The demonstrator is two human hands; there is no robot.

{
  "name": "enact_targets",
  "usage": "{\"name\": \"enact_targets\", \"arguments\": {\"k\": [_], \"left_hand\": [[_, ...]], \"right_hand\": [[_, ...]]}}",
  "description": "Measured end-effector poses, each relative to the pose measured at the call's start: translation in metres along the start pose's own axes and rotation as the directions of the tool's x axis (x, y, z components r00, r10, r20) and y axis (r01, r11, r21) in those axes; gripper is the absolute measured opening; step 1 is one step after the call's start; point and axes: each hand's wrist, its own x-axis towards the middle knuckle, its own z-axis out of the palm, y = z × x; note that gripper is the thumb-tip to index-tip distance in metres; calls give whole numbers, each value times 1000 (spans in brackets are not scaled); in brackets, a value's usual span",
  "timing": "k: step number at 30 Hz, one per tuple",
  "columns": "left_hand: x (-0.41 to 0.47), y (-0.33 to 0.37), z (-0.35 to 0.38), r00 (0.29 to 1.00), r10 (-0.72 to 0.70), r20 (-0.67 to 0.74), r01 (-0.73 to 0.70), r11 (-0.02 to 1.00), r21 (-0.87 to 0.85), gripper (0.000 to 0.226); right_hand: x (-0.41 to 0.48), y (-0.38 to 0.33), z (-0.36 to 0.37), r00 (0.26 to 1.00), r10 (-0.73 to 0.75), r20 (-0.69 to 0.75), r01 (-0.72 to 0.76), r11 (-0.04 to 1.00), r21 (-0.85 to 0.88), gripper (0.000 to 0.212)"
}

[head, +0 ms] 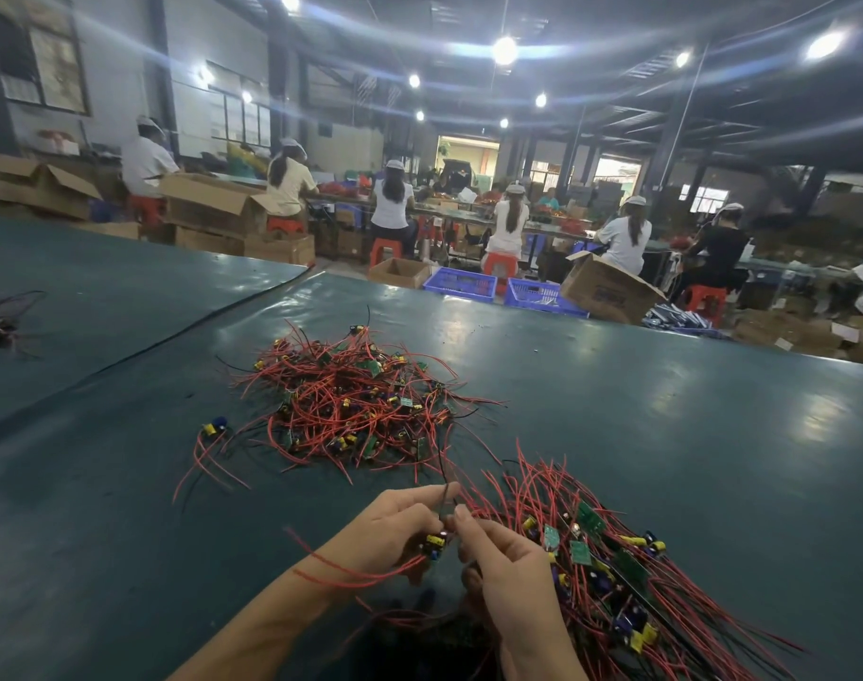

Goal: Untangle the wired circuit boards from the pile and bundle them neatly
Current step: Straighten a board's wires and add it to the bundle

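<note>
A tangled pile of small circuit boards with red and black wires (356, 405) lies on the dark green table (665, 435) ahead of me. A straightened bundle of wired boards (601, 557) lies fanned out at my right. My left hand (395, 528) holds one small board with yellow parts (432, 545), its red wires trailing over my wrist. My right hand (498, 557) pinches a thin black wire (444, 489) of that board just beside the left fingers. One loose board with wires (213, 430) lies apart, left of the pile.
A second dark green table (100, 267) stands to the left with a small wire tangle (2, 312) at its edge. Beyond the table's far edge are blue crates (461, 282), cardboard boxes (606, 287) and several seated workers at long benches.
</note>
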Motion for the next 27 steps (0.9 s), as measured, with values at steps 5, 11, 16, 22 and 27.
{"name": "enact_targets", "arguments": {"k": [5, 11, 16, 22, 27], "left_hand": [[-6, 1, 2, 998, -3, 57, -1, 997, 73, 54], [-6, -4, 0, 1000, 12, 24, -13, 1000, 22, 43], [-8, -7, 3, 994, -93, 61, 106, 957, -268, 35], [-8, -17, 5, 990, 7, 141, 22, 979, -202, 44], [-7, -20, 10, 975, 215, 54, -218, 973, 68, 57]], "right_hand": [[-1, 2, -2, 999, 17, 46, -15, 999, -37, 23], [-1, -1, 2, 998, 61, 28, -63, 995, 83, 18], [-1, -3, 0, 998, 0, -68, 10, 991, 136, 20], [-2, -4, -3, 980, -92, -177, 117, 984, 134, 24], [-1, -3, -3, 972, -99, -214, 132, 981, 144, 17]]}}
